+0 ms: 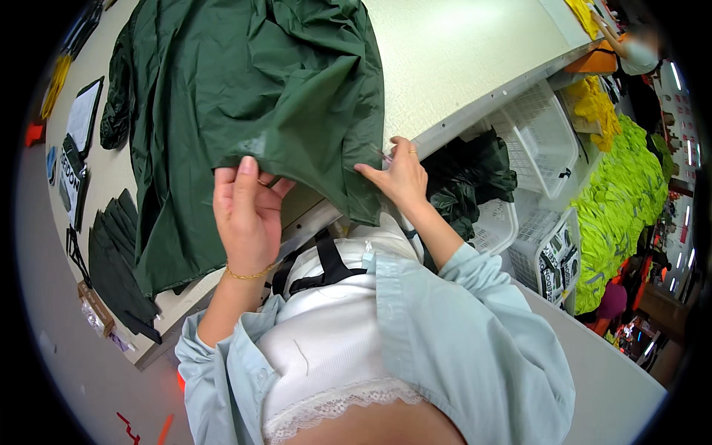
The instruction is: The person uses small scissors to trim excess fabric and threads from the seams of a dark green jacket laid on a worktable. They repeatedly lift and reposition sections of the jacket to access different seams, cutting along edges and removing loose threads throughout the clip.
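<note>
I'm standing at a long pale worktable whose edge runs from lower left up to the right, with grey floor on both sides of it. At the table's left end lie a stack of folded dark green pieces and a clipboard. The dark green garment is spread over the tabletop, its lower edge hanging off toward me. My left hand is closed on that hem, fingers curled over the cloth. My right hand pinches the hem's right corner, with a small thin tool between its fingers. Under the table edge on my right sit white plastic baskets; one lower basket holds crumpled dark green fabric. Beyond them a heap of neon yellow-green garments fills the far right.
</note>
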Tool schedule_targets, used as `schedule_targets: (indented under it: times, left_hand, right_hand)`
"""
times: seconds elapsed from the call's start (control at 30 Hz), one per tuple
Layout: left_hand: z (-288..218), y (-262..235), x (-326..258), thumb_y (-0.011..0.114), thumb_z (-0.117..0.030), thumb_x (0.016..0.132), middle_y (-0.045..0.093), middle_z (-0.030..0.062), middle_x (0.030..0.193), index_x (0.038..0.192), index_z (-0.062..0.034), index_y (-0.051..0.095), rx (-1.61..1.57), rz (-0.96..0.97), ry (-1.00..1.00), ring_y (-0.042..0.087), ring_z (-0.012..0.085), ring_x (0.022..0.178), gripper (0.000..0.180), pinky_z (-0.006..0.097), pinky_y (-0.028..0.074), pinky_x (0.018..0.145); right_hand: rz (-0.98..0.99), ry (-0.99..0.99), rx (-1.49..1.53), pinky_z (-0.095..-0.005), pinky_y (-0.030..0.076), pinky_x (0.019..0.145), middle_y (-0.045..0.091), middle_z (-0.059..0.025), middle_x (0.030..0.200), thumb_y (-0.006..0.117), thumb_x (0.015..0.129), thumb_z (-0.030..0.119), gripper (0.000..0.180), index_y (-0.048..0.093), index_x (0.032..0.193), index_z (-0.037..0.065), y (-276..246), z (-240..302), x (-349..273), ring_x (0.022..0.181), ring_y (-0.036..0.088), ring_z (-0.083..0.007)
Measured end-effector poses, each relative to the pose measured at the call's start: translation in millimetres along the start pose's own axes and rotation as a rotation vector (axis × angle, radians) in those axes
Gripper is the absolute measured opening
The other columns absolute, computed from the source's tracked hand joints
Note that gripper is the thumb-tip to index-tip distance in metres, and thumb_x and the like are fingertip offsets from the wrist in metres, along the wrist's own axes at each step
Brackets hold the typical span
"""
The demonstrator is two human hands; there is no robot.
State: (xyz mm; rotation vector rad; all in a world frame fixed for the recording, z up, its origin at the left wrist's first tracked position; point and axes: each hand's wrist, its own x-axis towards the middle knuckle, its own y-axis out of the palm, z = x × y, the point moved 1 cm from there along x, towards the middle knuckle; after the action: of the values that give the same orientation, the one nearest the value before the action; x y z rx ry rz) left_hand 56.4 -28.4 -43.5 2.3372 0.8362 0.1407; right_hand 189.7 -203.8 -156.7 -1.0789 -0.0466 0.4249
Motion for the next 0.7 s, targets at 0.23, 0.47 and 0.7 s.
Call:
schedule_targets:
  times: [0.23,0.47,0.7]
  left_hand:
    - [18,12,7,0.038,-0.022,0.098,0.057,0.0096,0.116,0.112,-0.0076,0.046,-0.068,-0.028,-0.036,0.055,0.0251,0.108,0.021,0.049,0.046,0.089]
    - [6,-7,11,0.042,-0.028,0.098,0.059,0.0074,0.12,0.117,-0.0067,0.056,-0.232,-0.142,0.08,0.052,0.022,0.113,0.032,0.041,0.037,0.1]
    - [5,-86,4,0.047,-0.035,0.095,0.053,0.0101,0.12,0.112,-0.0049,0.055,-0.425,-0.194,0.252,0.046,0.0259,0.115,0.036,0.052,0.03,0.104]
  right_hand:
    - [0.137,-0.147,0.093,-0.0424,0.05,0.063,0.06,-0.0128,0.071,0.076,0.064,0.045,0.051,0.052,0.083,0.004,13,27,19,0.07,0.063,-0.0325]
    - [0.391,0.056,0.505,-0.0375,0.05,0.065,0.065,-0.0113,0.075,0.06,0.071,0.016,0.017,0.059,0.081,0.001,14,-45,67,0.071,0.064,-0.0264]
    - [0.484,0.407,1.884,-0.0255,0.044,0.059,0.055,-0.0032,0.078,0.046,0.076,0.002,0.017,0.053,0.092,0.003,-79,-58,111,0.059,0.048,-0.0123]
